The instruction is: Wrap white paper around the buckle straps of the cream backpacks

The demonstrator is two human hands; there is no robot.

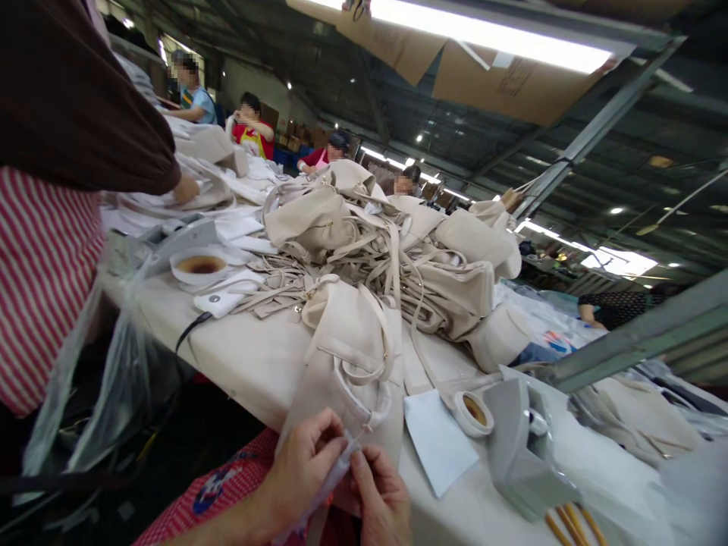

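Note:
Near the table's front edge, my left hand (307,459) is closed with thumb and fingers pinching a thin, whitish, crumpled strip (335,474) that trails down toward my lap. Close beside it, my right hand (381,493) also pinches, its thumb and forefinger meeting at the strip's upper end. What the strip is made of I cannot tell. Just beyond my fingers lies a beige handbag (346,326) with a looped handle (384,356) wrapped partly in white. The bag's lower part runs down behind my hands and is partly hidden.
A large heap of beige bags and straps (398,258) fills the table's middle. At right are a pale blue sheet (439,444), a tape roll (473,413) and a grey dispenser (526,447). Another tape roll (199,265) and a white corded device (219,302) lie left, near a standing person (73,114).

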